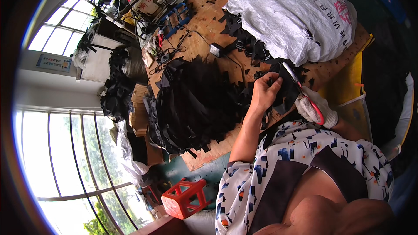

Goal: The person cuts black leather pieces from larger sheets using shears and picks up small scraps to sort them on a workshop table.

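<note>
My bare left hand (pixel 264 91) pinches a piece of black fabric (pixel 286 86) between thumb and fingers, just above the near edge of the wooden table (pixel 220 0). In my right hand (pixel 314 107), covered by a white knit glove, is a pair of scissors (pixel 314 108) with red handles. The blades point away from me and lie against the fabric beside my left fingertips. Whether they are parted I cannot make out. To the left of my left hand spreads a large heap of black fabric pieces (pixel 191 100).
Beyond my hands lies a white woven sack (pixel 289 17), with black scraps along its edge. A black power adapter (pixel 216 50) and its cord rest mid-table. A red plastic stool (pixel 185 198) stands on the floor at lower left. Yellow sheeting (pixel 348 85) hangs at the table's right.
</note>
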Available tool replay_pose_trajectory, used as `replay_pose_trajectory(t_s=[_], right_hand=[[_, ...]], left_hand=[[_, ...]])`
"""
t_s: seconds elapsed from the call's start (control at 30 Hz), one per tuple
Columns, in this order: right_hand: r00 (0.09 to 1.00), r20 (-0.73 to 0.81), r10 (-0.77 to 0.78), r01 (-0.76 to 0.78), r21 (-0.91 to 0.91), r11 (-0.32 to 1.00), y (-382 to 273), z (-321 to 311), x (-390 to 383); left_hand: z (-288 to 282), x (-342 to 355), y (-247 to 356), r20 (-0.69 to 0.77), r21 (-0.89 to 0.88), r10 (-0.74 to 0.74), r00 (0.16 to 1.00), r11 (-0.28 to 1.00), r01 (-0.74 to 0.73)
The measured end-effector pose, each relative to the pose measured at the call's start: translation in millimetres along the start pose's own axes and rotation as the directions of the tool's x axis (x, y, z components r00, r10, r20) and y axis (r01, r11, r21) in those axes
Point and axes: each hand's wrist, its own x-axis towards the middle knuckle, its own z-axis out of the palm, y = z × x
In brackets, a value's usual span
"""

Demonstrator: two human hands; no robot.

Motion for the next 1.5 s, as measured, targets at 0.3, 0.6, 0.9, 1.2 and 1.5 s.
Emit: replay_pose_trajectory(t_s=[0.3, 0.6, 0.9, 1.2, 1.5], right_hand=[[0.952, 0.291, -0.100, -0.253, 0.925, 0.284, -34.0, -9.0, 3.4], [0.895, 0.278, 0.349, -0.446, 0.558, 0.700, -41.5, -12.1, 9.7], [0.937, 0.341, 0.074, -0.349, 0.922, 0.169, -67.2, -26.6, 22.3], [0.959, 0.267, 0.098, -0.284, 0.921, 0.268, -61.5, -18.1, 22.8], [0.935, 0.353, -0.007, -0.349, 0.926, 0.147, -69.5, -17.2, 26.8]], left_hand=[[3.7, -3.5, -16.4, 0.102, -0.106, -0.039, 0.994, 0.993, 0.050], [-2.4, -3.1, -12.0, 0.100, -0.071, -0.011, 0.995, 0.997, 0.018], [-17.1, -13.3, -14.6, 0.057, -0.382, -0.031, 0.998, 0.923, 0.051], [-37.7, -20.0, -5.5, -0.040, -0.417, 0.090, 0.995, 0.904, -0.098], [-41.6, -22.0, 4.6, -0.138, -0.396, 0.107, 0.985, 0.905, -0.154]])
